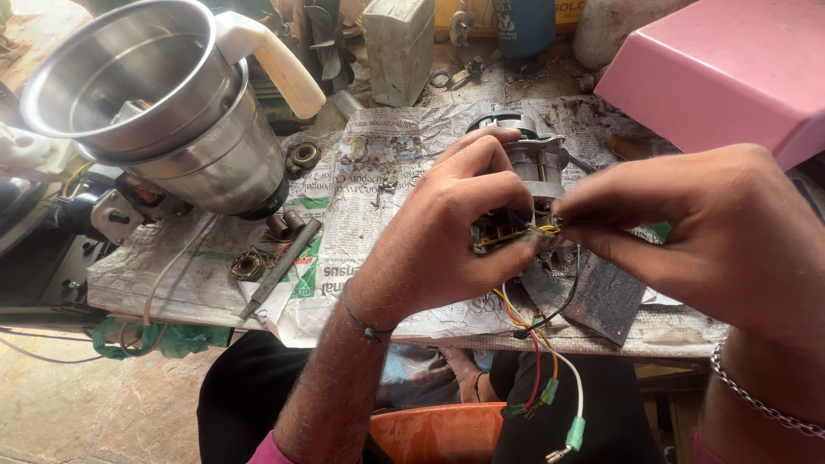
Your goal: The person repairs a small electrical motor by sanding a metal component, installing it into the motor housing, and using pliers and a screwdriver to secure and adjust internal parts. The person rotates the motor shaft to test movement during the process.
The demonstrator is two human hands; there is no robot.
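Observation:
My left hand [455, 228] grips a small electric motor [533, 167] that rests on newspaper [378, 180], fingers wrapped over its near end. My right hand [687, 232] pinches thin wires [528, 234] at the motor's terminals, thumb and fingertips closed on them. From the motor several coloured wires [541, 352], red, yellow, white and black, hang over the table edge; they end in green sleeved connectors [574, 432]. Both hands hide much of the motor.
A steel mixer jar [163, 103] with a cream handle lies tilted at the left. Bearings [249, 265] and bushes [288, 223] lie near a screwdriver-like tool [279, 268]. A pink box [722, 64] fills the upper right. An orange tub [438, 434] stands below.

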